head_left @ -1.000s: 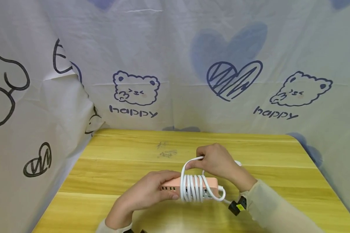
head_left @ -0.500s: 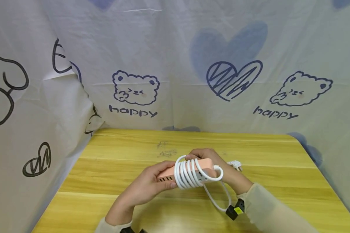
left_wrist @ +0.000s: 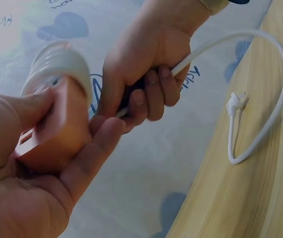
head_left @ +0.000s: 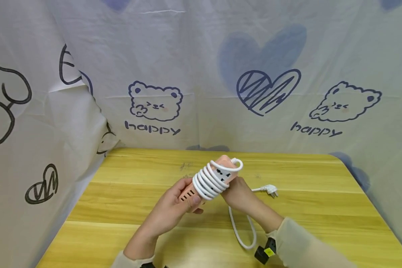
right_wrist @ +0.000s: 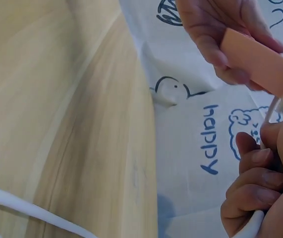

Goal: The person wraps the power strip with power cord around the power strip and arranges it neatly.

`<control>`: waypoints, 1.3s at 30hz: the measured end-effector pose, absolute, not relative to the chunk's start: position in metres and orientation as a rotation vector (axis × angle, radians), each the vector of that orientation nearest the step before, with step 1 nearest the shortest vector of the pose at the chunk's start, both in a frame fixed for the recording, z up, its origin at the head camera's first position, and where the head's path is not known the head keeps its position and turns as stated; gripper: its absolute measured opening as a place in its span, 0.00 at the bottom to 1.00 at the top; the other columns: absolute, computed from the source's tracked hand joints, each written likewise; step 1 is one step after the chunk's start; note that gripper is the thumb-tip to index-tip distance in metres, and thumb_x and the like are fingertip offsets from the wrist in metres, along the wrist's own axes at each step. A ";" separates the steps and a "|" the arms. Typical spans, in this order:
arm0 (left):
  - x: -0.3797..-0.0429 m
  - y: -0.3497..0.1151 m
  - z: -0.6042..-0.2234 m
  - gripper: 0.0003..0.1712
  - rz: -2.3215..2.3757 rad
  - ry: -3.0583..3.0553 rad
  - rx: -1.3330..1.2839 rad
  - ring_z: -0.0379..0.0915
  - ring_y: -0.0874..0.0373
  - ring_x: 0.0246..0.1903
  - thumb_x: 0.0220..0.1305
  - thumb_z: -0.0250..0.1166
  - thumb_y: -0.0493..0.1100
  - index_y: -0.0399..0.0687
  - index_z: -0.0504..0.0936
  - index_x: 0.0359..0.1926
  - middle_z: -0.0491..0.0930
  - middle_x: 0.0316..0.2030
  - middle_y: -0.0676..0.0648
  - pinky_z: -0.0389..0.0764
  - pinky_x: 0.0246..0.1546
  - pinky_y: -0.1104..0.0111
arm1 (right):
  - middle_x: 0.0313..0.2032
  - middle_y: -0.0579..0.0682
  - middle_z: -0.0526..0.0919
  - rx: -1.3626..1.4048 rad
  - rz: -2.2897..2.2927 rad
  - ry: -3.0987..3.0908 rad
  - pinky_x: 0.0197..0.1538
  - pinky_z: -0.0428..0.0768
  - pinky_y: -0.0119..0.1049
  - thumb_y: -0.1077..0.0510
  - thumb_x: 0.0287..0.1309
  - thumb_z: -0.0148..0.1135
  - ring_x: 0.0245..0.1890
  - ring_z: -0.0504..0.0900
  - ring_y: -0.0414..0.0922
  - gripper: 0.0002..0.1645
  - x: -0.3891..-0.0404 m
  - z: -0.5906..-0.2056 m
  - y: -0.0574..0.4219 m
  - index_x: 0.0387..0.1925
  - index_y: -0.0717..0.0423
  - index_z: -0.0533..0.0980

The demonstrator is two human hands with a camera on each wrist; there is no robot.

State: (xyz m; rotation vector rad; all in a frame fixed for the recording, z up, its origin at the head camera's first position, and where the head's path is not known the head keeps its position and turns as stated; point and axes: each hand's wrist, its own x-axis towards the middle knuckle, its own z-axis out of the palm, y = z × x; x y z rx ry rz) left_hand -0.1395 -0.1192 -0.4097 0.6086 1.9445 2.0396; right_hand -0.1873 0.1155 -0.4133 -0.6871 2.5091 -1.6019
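Note:
My left hand [head_left: 174,206] grips the lower left end of a pink power strip [head_left: 225,162], which is tilted with its far end up to the right. Several turns of white cord [head_left: 206,183] are wound round the strip's middle. Behind and below the strip, my right hand [head_left: 239,195] holds the cord; in the left wrist view the fingers of that right hand [left_wrist: 146,84] are curled round it. A loose loop hangs from the right hand and leads to a white plug [head_left: 271,190] on the table. In the right wrist view the strip's plain back [right_wrist: 260,62] shows.
The wooden table [head_left: 127,193] spreads under both hands. Behind it and at the sides hangs a white cloth [head_left: 201,56] printed with hearts, bears and the word happy. A black device with a yellow mark [head_left: 266,253] sits at the right wrist.
The power strip has risen and turned from level to tilted, far end up. The right hand has passed from above the strip to behind and below it with the cord. More of the plug shows.

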 end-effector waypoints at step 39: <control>-0.152 -0.125 -0.403 0.20 2.541 1.798 0.073 0.85 0.57 0.44 0.84 0.45 0.33 0.35 0.56 0.71 0.74 0.54 0.41 0.88 0.53 0.61 | 0.21 0.42 0.65 -0.221 -1.844 1.687 0.18 0.62 0.27 0.48 0.83 0.49 0.16 0.59 0.35 0.19 -0.168 -0.407 0.127 0.55 0.60 0.73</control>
